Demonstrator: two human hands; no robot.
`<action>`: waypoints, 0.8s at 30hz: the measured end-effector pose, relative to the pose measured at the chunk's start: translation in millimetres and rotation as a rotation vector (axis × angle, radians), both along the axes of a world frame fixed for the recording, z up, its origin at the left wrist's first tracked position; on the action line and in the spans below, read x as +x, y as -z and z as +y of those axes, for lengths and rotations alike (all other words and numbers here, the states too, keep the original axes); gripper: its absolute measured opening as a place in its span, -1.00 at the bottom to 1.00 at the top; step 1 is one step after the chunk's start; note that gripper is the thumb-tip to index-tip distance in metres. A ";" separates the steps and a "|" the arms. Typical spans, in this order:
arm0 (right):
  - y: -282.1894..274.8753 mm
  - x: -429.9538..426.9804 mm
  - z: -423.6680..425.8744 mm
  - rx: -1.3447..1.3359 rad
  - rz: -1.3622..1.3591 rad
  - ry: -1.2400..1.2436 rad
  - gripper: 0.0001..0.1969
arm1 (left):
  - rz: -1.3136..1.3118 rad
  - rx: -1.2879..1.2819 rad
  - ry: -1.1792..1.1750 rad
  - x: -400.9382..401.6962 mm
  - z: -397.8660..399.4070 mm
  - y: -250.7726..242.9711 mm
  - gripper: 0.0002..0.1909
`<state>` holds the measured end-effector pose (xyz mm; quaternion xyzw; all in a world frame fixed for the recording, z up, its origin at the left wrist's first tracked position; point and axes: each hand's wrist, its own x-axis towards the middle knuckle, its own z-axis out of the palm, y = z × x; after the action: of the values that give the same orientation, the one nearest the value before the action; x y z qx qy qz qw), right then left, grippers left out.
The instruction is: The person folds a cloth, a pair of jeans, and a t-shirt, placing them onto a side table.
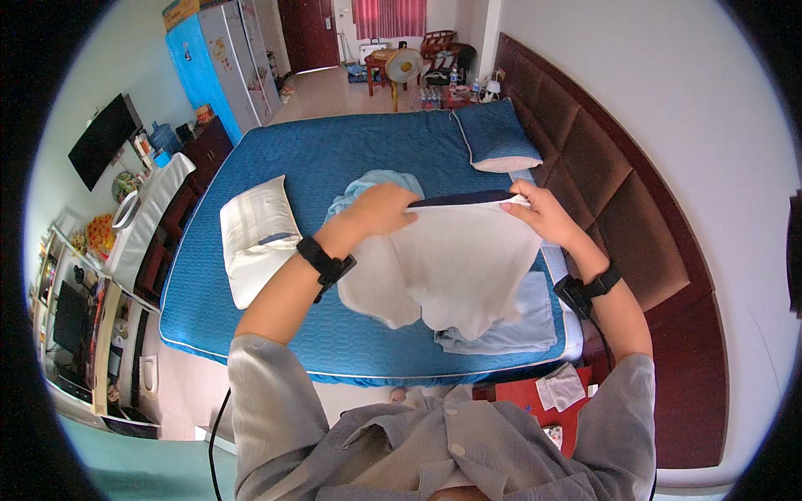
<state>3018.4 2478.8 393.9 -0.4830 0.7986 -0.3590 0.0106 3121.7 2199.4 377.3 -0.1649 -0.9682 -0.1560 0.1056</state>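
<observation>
A pale grey-white garment (470, 263) hangs stretched between my two hands above the bed, with a dark band along its top edge. Its lower part splits into two loose lobes, like the legs of shorts. My left hand (383, 210) grips the left end of the top edge. At the right end, my right hand (544, 216) pinches the edge between thumb and fingers. Behind my left hand lies a bunched light-blue cloth (376, 181). Below the garment, a folded light-blue cloth (532, 313) rests near the bed's near right corner, partly covered from view.
The blue quilted bed (294, 150) bears a white pillow (255, 219) at left and a blue pillow (495, 131) at far right. A padded headboard (639, 232) borders the right side. A red bedside surface (520, 394) holds a folded pale cloth (559, 386). Beyond stands a fan (403, 66).
</observation>
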 end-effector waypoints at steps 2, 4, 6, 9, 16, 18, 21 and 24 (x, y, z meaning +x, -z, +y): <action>0.7 -2.6 -0.7 0.019 0.024 0.012 -0.79 | 0.021 -0.058 -0.035 -4.6 -11.2 5.6 -0.69; 3.4 -9.0 0.7 0.037 0.046 0.030 -0.80 | 0.024 -0.066 -0.101 -6.0 -17.4 3.5 -0.75; 8.9 -17.3 2.2 -0.039 0.038 0.079 -0.77 | 0.044 -0.010 -0.089 -10.4 -36.0 10.2 -0.76; 10.1 -22.0 -0.4 0.000 0.041 0.034 -0.76 | 0.108 0.098 -0.091 -10.3 -51.6 24.8 -0.76; 6.5 -41.0 -6.0 -0.016 0.113 0.016 -0.76 | -0.135 -0.066 -0.106 -2.1 -47.0 3.0 -0.67; 3.2 -42.7 -9.1 -0.020 0.150 0.008 -0.78 | -0.186 -0.079 -0.093 -3.3 -51.2 5.8 -0.66; -0.6 -47.7 -10.3 -0.049 0.136 0.038 -0.80 | -0.140 0.035 -0.042 -7.4 -68.0 11.4 -0.68; 4.8 -51.6 -6.2 -0.058 0.177 -0.005 -0.79 | -0.317 0.046 -0.189 -9.9 -77.6 13.0 -0.70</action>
<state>2966.8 2472.5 389.1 -0.5151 0.7843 -0.3379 -0.0734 3111.8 2121.9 364.3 -0.0439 -0.9801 -0.1913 -0.0306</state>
